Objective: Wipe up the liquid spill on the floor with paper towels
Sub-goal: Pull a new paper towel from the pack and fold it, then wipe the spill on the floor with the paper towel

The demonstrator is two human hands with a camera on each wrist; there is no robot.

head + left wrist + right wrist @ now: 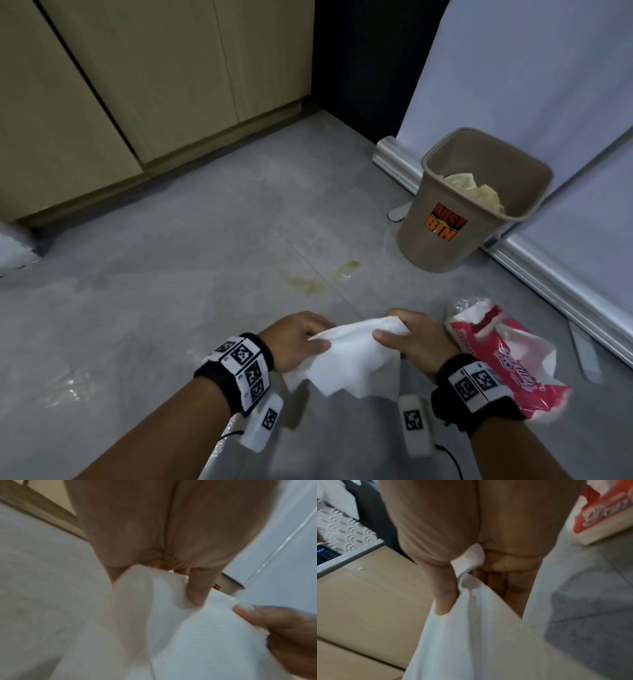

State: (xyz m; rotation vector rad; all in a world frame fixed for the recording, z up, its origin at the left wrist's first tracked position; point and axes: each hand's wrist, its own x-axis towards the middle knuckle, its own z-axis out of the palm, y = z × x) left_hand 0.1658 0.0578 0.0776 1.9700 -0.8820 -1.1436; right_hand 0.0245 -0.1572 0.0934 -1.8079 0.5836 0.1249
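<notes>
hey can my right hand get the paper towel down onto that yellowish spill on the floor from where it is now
Probably yes. The spill lies on bare floor just ahead of the right hand, with nothing between them. Both it and the left hand hold the paper towel, and the bin stands off to the right.

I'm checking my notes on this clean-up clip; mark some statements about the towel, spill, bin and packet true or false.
1. Both the left hand and the right hand hold the white paper towel. True.
2. The yellowish-brown liquid spill is already wiped away. False: it is on the grey floor.
3. The beige plastic dustbin is empty. False: crumpled paper lies inside.
4. The red-and-white plastic packet lies by the right hand. True.
</notes>
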